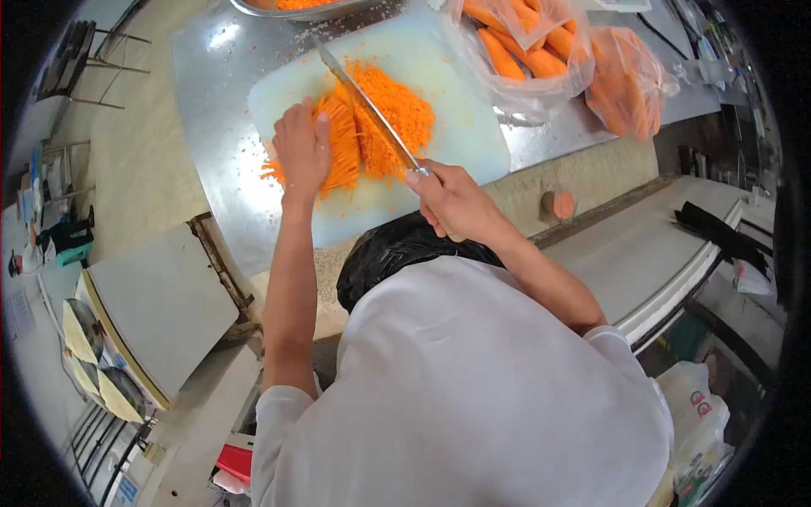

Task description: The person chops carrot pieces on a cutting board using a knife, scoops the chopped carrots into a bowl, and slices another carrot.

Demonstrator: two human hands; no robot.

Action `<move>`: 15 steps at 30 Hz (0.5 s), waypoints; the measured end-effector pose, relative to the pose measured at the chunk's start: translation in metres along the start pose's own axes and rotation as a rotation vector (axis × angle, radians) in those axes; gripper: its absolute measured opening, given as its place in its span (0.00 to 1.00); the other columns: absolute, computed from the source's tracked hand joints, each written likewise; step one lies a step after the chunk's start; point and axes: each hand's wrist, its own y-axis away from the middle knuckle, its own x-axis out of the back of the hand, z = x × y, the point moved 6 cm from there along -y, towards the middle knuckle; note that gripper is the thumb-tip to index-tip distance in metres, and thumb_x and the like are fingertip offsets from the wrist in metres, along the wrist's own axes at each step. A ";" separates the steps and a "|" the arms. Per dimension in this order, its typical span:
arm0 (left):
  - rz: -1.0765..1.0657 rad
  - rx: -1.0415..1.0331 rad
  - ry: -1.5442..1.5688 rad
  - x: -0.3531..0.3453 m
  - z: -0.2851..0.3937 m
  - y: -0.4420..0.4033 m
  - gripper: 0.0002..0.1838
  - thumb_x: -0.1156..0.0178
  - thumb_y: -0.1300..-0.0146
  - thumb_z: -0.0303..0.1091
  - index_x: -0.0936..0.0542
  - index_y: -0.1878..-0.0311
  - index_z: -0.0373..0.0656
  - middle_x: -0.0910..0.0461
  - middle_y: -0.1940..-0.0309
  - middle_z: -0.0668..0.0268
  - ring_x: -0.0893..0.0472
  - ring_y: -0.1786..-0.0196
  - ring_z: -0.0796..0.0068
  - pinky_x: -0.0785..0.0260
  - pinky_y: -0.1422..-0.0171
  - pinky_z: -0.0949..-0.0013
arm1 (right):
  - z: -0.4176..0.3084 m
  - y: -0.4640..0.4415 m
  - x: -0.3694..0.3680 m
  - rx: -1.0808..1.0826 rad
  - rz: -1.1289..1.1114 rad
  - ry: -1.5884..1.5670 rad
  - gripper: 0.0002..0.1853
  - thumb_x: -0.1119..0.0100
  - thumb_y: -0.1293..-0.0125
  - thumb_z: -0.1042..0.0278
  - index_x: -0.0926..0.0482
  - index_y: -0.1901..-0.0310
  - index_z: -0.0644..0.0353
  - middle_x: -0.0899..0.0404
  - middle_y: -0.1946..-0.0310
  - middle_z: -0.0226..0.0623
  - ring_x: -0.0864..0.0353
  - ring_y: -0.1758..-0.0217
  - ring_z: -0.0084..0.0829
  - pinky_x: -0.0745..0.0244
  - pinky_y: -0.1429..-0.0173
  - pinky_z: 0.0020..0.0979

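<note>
My right hand (456, 201) is closed round the handle of a long kitchen knife (372, 110). The blade slants up and left across the carrots, between long carrot strips (340, 152) on its left and a heap of finely chopped carrot (395, 114) on its right. Over the left side of the strips, my left hand (302, 150) presses down with bent fingers, holding them; its fingertips are partly hidden. Beneath everything lies a pale cutting board (469, 139), with orange bits scattered on it.
A metal bowl (325, 12) with chopped carrot stands at the far edge. Whole carrots fill an open plastic bag (541, 59) at the right, beside another bag of carrots (625, 84). The board rests on a metal table (211, 110). A black plastic bag (393, 249) hangs at the near edge.
</note>
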 end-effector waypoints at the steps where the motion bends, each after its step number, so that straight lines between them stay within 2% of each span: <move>1: -0.004 0.002 -0.023 -0.001 0.003 0.001 0.22 0.48 0.21 0.40 0.22 0.32 0.38 0.23 0.41 0.51 0.27 0.38 0.47 0.35 0.34 0.49 | 0.001 0.001 0.003 0.006 -0.005 0.006 0.36 0.46 0.21 0.44 0.30 0.28 0.71 0.29 0.82 0.29 0.26 0.84 0.23 0.30 0.78 0.29; 3: -0.026 0.005 -0.065 -0.004 0.015 0.010 0.23 0.53 0.18 0.43 0.21 0.33 0.38 0.22 0.42 0.51 0.26 0.38 0.48 0.36 0.32 0.51 | 0.002 0.003 0.007 0.020 -0.003 0.016 0.36 0.45 0.21 0.44 0.29 0.29 0.71 0.29 0.82 0.30 0.26 0.83 0.23 0.30 0.78 0.29; 6: -0.154 -0.001 0.003 -0.009 0.028 0.010 0.23 0.54 0.18 0.44 0.20 0.35 0.38 0.22 0.44 0.53 0.26 0.39 0.49 0.35 0.33 0.51 | -0.003 0.003 0.015 0.042 -0.001 0.054 0.36 0.45 0.21 0.43 0.29 0.28 0.71 0.28 0.82 0.30 0.26 0.83 0.23 0.30 0.80 0.29; 9: -0.164 -0.007 0.019 -0.005 0.028 0.008 0.22 0.51 0.20 0.41 0.20 0.35 0.38 0.21 0.46 0.54 0.26 0.41 0.50 0.35 0.34 0.50 | -0.013 0.003 0.023 0.006 -0.033 0.112 0.37 0.46 0.21 0.44 0.31 0.27 0.71 0.28 0.81 0.31 0.26 0.83 0.23 0.30 0.80 0.29; 12: 0.054 -0.108 -0.077 0.008 0.037 -0.001 0.15 0.44 0.26 0.34 0.18 0.43 0.39 0.22 0.49 0.55 0.25 0.46 0.51 0.32 0.41 0.50 | -0.026 0.008 0.028 -0.046 -0.083 0.160 0.37 0.47 0.20 0.45 0.33 0.24 0.70 0.27 0.81 0.31 0.26 0.83 0.23 0.29 0.77 0.29; 15: 0.108 -0.062 0.101 0.002 0.038 -0.009 0.09 0.41 0.31 0.30 0.19 0.50 0.40 0.22 0.54 0.54 0.24 0.49 0.48 0.31 0.45 0.50 | -0.032 0.005 0.028 -0.046 -0.120 0.160 0.34 0.48 0.20 0.46 0.29 0.27 0.69 0.27 0.80 0.32 0.26 0.83 0.23 0.29 0.77 0.29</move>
